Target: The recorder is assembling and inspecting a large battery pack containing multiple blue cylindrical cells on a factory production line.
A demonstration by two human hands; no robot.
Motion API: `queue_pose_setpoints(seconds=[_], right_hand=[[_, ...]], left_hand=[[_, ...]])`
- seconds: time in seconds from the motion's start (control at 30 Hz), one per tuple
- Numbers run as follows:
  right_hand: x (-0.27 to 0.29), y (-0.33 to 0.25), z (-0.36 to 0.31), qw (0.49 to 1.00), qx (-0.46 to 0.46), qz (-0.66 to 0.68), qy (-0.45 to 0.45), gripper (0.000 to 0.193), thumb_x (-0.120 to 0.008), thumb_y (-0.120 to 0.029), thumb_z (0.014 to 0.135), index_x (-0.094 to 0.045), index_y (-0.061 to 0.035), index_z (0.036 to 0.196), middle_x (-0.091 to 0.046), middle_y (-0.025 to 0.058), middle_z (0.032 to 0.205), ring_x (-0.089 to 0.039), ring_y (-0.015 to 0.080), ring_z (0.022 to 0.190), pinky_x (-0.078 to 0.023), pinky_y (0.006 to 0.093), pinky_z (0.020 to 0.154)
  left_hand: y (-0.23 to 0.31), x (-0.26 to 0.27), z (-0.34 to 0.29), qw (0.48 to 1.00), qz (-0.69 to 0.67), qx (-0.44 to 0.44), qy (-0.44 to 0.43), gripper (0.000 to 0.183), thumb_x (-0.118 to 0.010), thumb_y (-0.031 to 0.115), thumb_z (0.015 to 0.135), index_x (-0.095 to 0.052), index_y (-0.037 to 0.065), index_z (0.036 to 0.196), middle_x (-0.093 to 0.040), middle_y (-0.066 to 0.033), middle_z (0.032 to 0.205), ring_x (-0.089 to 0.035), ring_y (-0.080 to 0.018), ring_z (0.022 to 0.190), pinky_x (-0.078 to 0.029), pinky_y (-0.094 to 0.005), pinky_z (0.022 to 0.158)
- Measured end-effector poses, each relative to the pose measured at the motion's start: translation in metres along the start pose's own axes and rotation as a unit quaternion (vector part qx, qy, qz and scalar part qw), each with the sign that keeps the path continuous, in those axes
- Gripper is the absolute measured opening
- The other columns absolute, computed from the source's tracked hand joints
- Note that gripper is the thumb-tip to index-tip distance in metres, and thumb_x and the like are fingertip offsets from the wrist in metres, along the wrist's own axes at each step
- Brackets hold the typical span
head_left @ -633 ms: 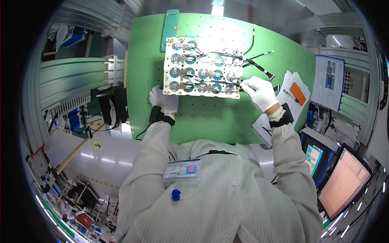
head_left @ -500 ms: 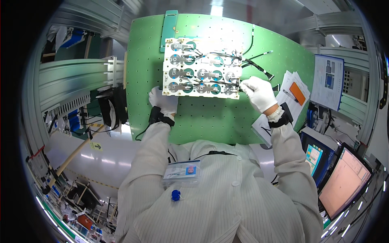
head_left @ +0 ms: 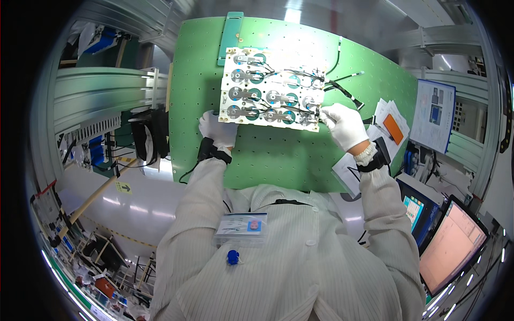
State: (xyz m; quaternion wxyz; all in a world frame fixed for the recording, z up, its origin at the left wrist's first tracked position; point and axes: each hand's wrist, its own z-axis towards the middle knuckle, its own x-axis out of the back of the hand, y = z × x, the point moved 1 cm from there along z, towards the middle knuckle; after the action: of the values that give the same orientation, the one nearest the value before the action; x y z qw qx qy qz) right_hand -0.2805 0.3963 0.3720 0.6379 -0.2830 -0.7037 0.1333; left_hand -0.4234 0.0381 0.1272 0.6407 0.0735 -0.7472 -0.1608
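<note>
A white rectangular panel carries rows of round coil-like parts, grey metal pieces and black wires. It lies on a green perforated board. My left hand, in a white glove, is closed at the panel's near left corner, its fingertips partly hidden by the edge. At the near right edge my gloved right hand is closed in a pinch beside the black wiring; what sits between the fingertips is hidden. Black cables with connectors run out from the panel's right side. Both wrists wear black bands.
A teal strip lies behind the panel. On the right are loose papers, an orange rectangular item and a document sheet. A monitor stands at lower right. Metal rails flank the left side.
The whole view has shifted slightly, so board and panel appear a little farther right. Both hands stay at the panel's near corners, with little visible change in grip.
</note>
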Motion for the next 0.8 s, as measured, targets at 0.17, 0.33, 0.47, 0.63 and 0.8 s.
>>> queue_pose_setpoints(seconds=[0.17, 0.33, 0.47, 0.63, 0.8], right_hand=[[0.021, -0.044, 0.017, 0.988, 0.02, -0.145, 0.038, 0.012, -0.071, -0.013, 0.089, -0.073, -0.0084, 0.1, -0.068, 0.0151, 0.089, -0.068, 0.0334, 0.081, -0.055, 0.0405, 0.074], [0.004, -0.106, 0.059, 0.986, 0.104, -0.119, 0.048, 0.007, -0.062, -0.012, 0.086, -0.069, -0.0106, 0.087, -0.066, 0.0122, 0.077, -0.066, 0.0331, 0.074, -0.053, 0.0444, 0.067], [-0.041, -0.114, 0.09, 0.977, 0.144, -0.144, 0.057, 0.009, -0.062, -0.013, 0.08, -0.07, -0.0079, 0.079, -0.065, 0.0144, 0.073, -0.067, 0.0319, 0.069, -0.053, 0.0439, 0.062], [-0.055, -0.117, 0.102, 0.97, 0.153, -0.185, 0.028, 0.01, -0.062, -0.014, 0.079, -0.069, -0.0081, 0.076, -0.065, 0.0145, 0.071, -0.065, 0.0305, 0.064, -0.05, 0.0441, 0.059], [-0.056, -0.123, 0.102, 0.949, 0.173, -0.257, 0.052, 0.016, -0.06, -0.016, 0.082, -0.065, -0.0092, 0.069, -0.06, 0.0105, 0.065, -0.063, 0.0292, 0.061, -0.05, 0.0431, 0.061]], left_hand=[[0.017, 0.016, -0.009, 0.993, -0.038, -0.035, 0.102, 0.042, -0.081, 0.039, 0.071, -0.069, 0.005, 0.094, -0.066, -0.0166, 0.093, -0.062, -0.0379, 0.094, -0.051, -0.049, 0.08], [0.066, 0.069, -0.011, 0.999, 0.023, -0.037, 0.005, 0.047, -0.079, 0.04, 0.076, -0.068, 0.0, 0.098, -0.067, -0.0177, 0.103, -0.061, -0.0377, 0.103, -0.051, -0.0474, 0.087], [0.083, 0.09, -0.012, 1.0, 0.016, -0.022, -0.002, 0.054, -0.08, 0.043, 0.075, -0.066, -0.001, 0.104, -0.066, -0.0193, 0.106, -0.061, -0.0381, 0.105, -0.051, -0.047, 0.09], [0.097, 0.11, -0.012, 0.997, -0.021, 0.037, -0.066, 0.065, -0.081, 0.045, 0.073, -0.063, -0.003, 0.113, -0.066, -0.0212, 0.11, -0.06, -0.038, 0.108, -0.05, -0.0465, 0.092], [0.086, 0.099, -0.011, 0.998, 0.002, 0.004, -0.063, 0.067, -0.08, 0.045, 0.074, -0.062, -0.004, 0.116, -0.065, -0.0214, 0.112, -0.06, -0.0383, 0.109, -0.049, -0.0463, 0.094]])
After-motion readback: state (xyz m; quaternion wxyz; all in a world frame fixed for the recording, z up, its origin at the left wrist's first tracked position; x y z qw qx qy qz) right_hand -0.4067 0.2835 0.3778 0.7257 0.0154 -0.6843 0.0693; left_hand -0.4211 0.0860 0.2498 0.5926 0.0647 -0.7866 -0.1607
